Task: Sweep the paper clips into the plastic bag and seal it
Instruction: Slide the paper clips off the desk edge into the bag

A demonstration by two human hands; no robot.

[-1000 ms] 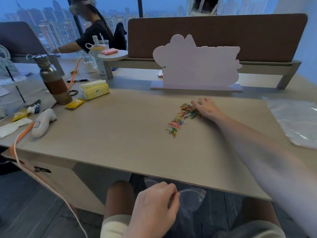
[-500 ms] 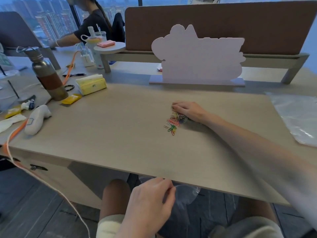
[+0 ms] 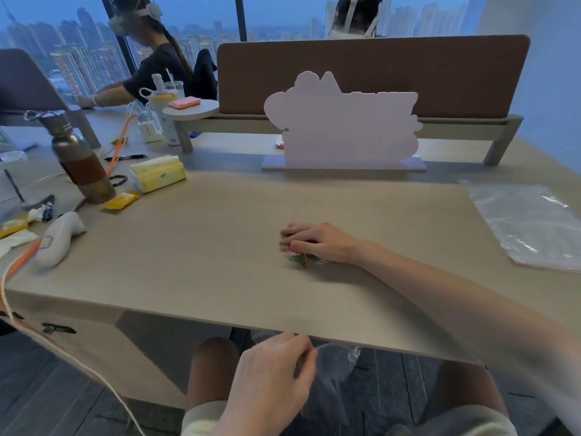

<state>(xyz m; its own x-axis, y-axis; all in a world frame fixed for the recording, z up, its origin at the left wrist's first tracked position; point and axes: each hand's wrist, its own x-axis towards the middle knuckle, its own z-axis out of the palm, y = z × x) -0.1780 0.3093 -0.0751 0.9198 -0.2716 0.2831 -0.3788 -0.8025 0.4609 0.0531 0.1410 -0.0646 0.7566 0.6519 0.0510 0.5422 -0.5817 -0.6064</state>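
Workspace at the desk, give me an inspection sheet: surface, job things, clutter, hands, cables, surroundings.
Surface: beige desk, bare in the middle.
Job's things: coloured paper clips bunched under the right hand; clear plastic bag held just below the desk's near edge; a second clear bag lies flat at the right.
Clutter: metal bottle, yellow tissue pack, white handheld device, yellow sachet, white cut-out sign.
Hands: right hand cupped over the clips; left hand pinching the bag's mouth.
Cables: orange cable running over the desk's left edge.
Surroundings: brown divider panel, another person seated at the far left, windows onto a city.
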